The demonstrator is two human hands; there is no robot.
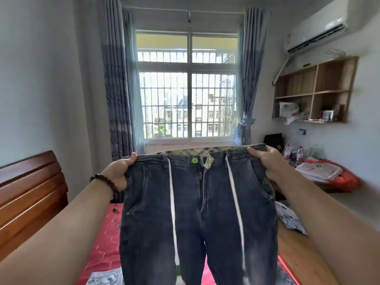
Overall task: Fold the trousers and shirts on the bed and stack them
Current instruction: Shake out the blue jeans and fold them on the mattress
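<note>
The left hand (119,171) and the right hand (265,161) each grip a corner of the waistband of the jeans (197,212), holding them spread and hanging in the air above the bed (102,249) — legs dropping toward 6 o'clock past the frame edge. The bed's red cover shows on both sides of the jeans, with a wooden headboard (30,192) at 9 o'clock. A barred window (187,87) stands at 12 o'clock, and a cluttered counter (337,194) at 3 o'clock carries bottles and papers.

Bare forearms, sleeves out of view; dark beaded bracelet (104,183) circles the left wrist
</note>
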